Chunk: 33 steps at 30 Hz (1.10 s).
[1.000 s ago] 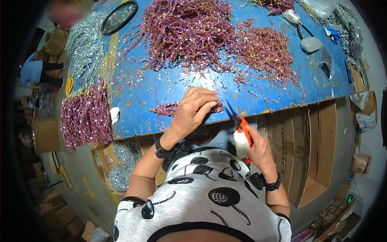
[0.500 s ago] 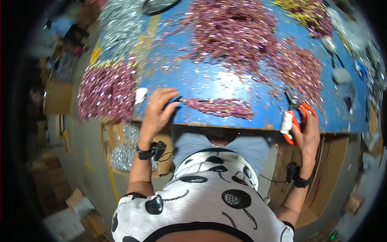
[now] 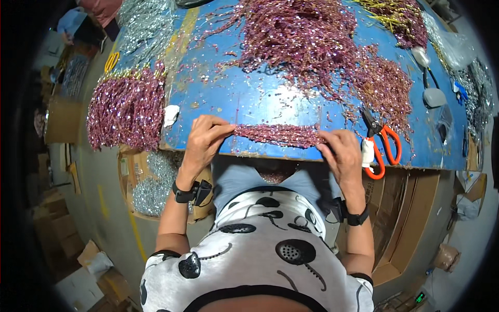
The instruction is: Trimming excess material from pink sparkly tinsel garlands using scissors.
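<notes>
A small bundle of pink sequin strands (image 3: pixel 278 135) lies stretched sideways along the near edge of the blue table (image 3: pixel 208 112). My left hand (image 3: pixel 204 140) pinches its left end between thumb and fingers. At the other end, my right hand (image 3: pixel 340 153) has its thumb and fingers closed on the strand tips. Just right of that hand, orange-handled scissors (image 3: pixel 379 143) with white wrapping on one handle rest on the table, their handles reaching past its edge. Beyond the bundle spreads a large loose heap of pink sequin strands (image 3: pixel 299 41).
Tied pink bundles (image 3: pixel 127 106) hang over the table's left edge, with silver strands (image 3: pixel 145 31) behind them and yellow scissors (image 3: pixel 111 62) beside. A box of silver strands (image 3: pixel 156 187) stands below left. An open cardboard box (image 3: pixel 408 229) is below right. Another person (image 3: pixel 86 23) is at far left.
My right hand has let go of the orange-handled scissors, leaving them on the table, and moved left to grip the bundle's right end. My left hand now pinches the left end.
</notes>
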Available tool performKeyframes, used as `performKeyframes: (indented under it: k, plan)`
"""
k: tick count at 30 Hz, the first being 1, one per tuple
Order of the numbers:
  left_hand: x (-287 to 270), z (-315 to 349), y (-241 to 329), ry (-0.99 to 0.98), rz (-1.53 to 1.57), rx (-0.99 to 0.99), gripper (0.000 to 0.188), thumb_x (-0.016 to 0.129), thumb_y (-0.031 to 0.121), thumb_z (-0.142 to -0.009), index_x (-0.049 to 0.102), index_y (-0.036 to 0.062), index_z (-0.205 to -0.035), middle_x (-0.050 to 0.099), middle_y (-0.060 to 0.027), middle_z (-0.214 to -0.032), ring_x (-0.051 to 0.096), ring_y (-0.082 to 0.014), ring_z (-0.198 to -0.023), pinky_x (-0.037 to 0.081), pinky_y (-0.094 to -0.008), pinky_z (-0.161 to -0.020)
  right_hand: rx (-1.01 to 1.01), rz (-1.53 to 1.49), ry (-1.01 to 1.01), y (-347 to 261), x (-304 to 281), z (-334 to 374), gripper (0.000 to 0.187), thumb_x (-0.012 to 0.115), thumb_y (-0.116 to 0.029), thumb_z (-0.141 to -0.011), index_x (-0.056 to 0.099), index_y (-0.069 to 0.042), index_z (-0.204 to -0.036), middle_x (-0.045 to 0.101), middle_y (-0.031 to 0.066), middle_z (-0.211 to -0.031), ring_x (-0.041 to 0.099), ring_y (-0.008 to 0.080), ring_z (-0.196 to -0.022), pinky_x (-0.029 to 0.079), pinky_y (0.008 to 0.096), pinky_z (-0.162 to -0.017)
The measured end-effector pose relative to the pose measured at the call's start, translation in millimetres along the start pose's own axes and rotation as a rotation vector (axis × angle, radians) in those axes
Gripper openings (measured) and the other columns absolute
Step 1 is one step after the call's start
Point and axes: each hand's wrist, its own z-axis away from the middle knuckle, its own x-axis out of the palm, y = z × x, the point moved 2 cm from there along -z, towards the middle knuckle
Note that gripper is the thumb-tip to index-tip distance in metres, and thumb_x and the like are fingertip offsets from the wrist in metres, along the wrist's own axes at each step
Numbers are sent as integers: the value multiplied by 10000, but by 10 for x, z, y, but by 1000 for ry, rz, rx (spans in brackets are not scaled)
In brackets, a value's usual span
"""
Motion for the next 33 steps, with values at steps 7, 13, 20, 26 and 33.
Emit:
performKeyframes:
  k: [7,13,20,26,33]
  plan:
    - [-74,26,3,-36,0,6,234,711,27,-774,727,115,-991,660,-38,-920,582,-232,-855,404,-354,-774,-8,-91,85,-124,59,-141,403,729,-182,-814,627,-59,-1184,602,125,-1183,566,310,-1078,438,407,-918]
    - [-1,50,-43,43,112,-65,227,691,12,-782,714,91,-994,663,-59,-857,612,-252,-834,431,-356,-799,-104,-10,-11,24,143,-133,323,725,-181,-814,667,-75,-1113,616,83,-1006,569,275,-941,417,396,-823]
    - [21,-26,126,124,115,-88,218,675,10,-797,683,80,-1004,650,-56,-950,590,-260,-906,420,-367,-817,-93,-3,-25,49,103,-111,318,738,-151,-803,670,-69,-1103,622,80,-1002,564,264,-918,416,378,-813]
    - [58,-142,-92,-15,-6,-8,135,677,68,-831,669,89,-964,639,-53,-960,576,-241,-950,386,-368,-843,-122,3,-53,53,70,-195,340,740,-153,-799,669,-67,-1120,629,82,-1001,571,265,-928,420,380,-819]
    - [20,184,-124,131,-79,148,151,665,34,-740,657,94,-878,646,-58,-853,625,-259,-845,435,-380,-781,-84,-34,-139,24,66,23,339,659,-118,-865,641,-12,-1187,621,157,-1083,565,334,-1004,413,427,-897]
